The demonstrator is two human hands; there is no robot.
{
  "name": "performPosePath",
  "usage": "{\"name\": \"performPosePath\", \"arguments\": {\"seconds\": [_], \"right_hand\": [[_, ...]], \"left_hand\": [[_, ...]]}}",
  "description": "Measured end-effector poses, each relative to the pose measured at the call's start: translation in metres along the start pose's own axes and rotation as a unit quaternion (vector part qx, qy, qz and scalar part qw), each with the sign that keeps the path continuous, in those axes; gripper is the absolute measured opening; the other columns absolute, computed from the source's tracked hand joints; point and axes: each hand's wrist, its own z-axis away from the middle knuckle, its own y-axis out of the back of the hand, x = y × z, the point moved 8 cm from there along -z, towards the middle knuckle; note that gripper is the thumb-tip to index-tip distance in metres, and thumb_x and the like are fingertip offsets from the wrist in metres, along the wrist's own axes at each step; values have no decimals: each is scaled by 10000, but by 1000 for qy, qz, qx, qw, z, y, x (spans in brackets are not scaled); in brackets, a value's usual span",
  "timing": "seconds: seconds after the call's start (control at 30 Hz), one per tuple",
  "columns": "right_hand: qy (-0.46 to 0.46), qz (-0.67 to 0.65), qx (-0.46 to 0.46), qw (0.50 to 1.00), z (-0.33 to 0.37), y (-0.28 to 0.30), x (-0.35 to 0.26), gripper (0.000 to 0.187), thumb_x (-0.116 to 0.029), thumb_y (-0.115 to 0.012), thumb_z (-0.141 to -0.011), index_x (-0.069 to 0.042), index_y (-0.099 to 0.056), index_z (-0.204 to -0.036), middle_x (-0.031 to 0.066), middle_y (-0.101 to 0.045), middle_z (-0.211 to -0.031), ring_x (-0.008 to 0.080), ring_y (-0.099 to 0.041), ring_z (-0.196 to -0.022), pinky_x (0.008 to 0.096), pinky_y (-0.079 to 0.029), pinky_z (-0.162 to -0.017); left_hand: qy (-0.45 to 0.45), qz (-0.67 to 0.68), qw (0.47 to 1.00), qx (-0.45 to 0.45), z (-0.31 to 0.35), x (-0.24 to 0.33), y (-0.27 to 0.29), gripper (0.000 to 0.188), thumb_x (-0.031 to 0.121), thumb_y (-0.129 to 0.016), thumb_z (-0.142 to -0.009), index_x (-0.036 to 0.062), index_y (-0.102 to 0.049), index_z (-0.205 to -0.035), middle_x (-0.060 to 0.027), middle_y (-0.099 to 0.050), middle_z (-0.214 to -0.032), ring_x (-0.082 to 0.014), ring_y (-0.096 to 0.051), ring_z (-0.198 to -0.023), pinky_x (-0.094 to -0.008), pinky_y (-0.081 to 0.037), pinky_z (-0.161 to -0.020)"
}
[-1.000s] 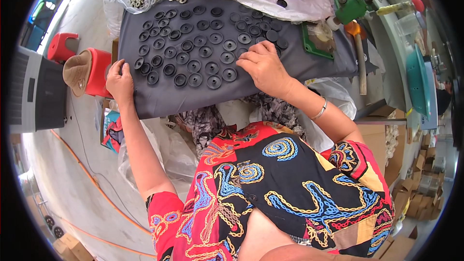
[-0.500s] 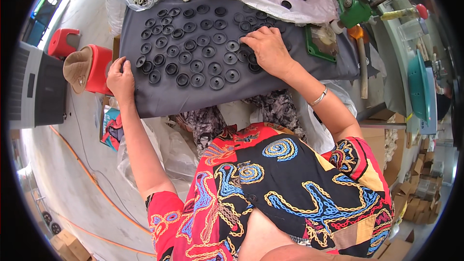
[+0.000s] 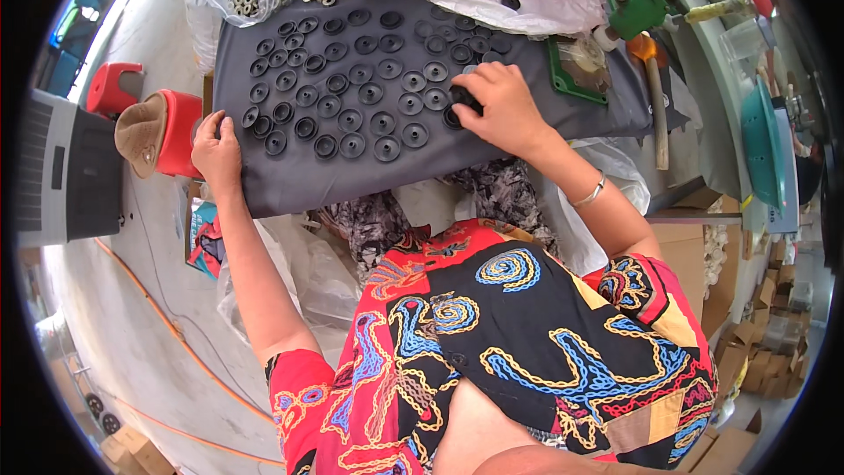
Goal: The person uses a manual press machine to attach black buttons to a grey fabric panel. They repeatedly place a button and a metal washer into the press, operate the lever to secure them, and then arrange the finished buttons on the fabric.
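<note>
A table under smooth dark grey cloth (image 3: pixel 325 178) fills the upper middle of the frame, with a white woven-looking sack (image 3: pixel 475 5) at its top. At the table's left edge I see the left hand (image 3: pixel 217 148); whether its fingers close on anything I can't tell. Right of centre, the right hand (image 3: pixel 505 109) grips a tilted round black disc (image 3: pixel 466 99) at its fingertips, on their left side, just beside rows of round black cupped discs (image 3: pixel 350 120).
</note>
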Motion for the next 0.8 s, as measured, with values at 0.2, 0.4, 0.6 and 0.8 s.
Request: {"name": "performPosePath", "arguments": {"seconds": [0.2, 0.4, 0.6, 0.8], "right_hand": [[-89, 22, -7, 996, 35, 29, 37, 301, -173, -731, -705, -81, -653, -981, 69, -577, -872, 262, -556, -899, 380, -395, -789], [-109, 38, -34, 993, 55, 24, 38, 337, -200, -752, -713, -77, -653, -1011, 72, -572, -882, 262, -548, -903, 380, -391, -801], [-70, 39, -11, 997, 56, 24, 24, 354, -231, -768, -723, -62, -651, -1011, 67, -577, -897, 252, -545, -894, 381, -384, -804], [-21, 33, 3, 999, 58, 19, 12, 337, -217, -769, -716, -54, -650, -986, 59, -571, -871, 249, -545, -870, 381, -384, -793]], "left_hand": [[26, 18, 999, -6, -1, -4, -1, 213, 124, -651, -854, 7, -706, -1023, -126, -697, -1056, -237, -661, -984, -326, -494, -886], [-12, -6, 996, 89, 7, 11, 23, 208, 94, -634, -864, 19, -703, -1045, -117, -699, -1041, -243, -663, -949, -331, -510, -856], [-231, 10, 973, -7, 53, 169, 0, 278, 107, -668, -845, 57, -685, -1118, -114, -657, -1177, -281, -586, -1129, -374, -441, -965], [-374, 28, 897, -235, 144, 282, -81, 375, 163, -687, -805, 62, -643, -1164, -78, -615, -1259, -334, -455, -1282, -542, -262, -1077]]}}
